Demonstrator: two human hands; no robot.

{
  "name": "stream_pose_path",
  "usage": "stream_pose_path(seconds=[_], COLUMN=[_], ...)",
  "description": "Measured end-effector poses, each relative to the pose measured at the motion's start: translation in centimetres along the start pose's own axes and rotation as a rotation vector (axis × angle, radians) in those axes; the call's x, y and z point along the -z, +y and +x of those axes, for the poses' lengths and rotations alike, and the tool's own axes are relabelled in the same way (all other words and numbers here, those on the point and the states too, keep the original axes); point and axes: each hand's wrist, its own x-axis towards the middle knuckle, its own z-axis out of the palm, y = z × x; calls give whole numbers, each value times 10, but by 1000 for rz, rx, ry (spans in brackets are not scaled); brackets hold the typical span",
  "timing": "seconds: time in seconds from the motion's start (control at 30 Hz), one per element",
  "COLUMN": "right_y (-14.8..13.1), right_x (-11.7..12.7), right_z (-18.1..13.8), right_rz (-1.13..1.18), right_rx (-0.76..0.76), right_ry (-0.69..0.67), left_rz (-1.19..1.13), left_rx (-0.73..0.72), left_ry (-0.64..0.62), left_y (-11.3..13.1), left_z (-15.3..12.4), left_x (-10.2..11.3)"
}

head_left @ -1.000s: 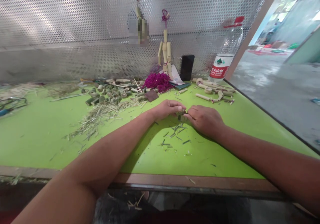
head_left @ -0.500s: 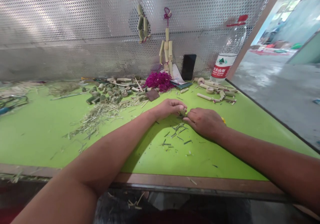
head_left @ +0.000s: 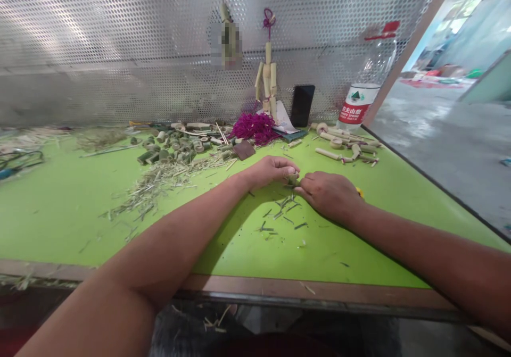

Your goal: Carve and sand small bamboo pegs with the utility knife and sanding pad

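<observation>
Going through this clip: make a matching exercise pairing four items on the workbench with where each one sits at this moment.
Items:
1. Black smartphone
2. Magenta yarn bundle
3. Clear plastic bottle with red cap
4. Small green bamboo piece

Places:
A. Between the left hand and right hand
B. Lying on the lime-green tabletop
C. Standing behind pale cut bamboo tubes
D. Propped against the perforated metal panel

Pairs: 1-D, 2-B, 3-C, 4-A
</observation>
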Motion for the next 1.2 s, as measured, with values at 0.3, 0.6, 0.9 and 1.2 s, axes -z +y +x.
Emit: stream_pose_path(seconds=[0.3,0.6,0.9,1.2], right_y=[7,5,0,5], right_x=[-2,-1,0,-1], right_z=[0,-1,3,6], right_rz=[-26,-34,-12,-4], right_rx=[-39,-44,17,51], right_ry=[192,166,-43,-75], left_rz=[-19,-29,14,273], left_rx=[-2,18,-14,-135], left_ry=[-21,-16,-57,14], left_y=[1,5,2,4], left_z=[1,0,0,-2], left_x=[-1,-4,0,-11])
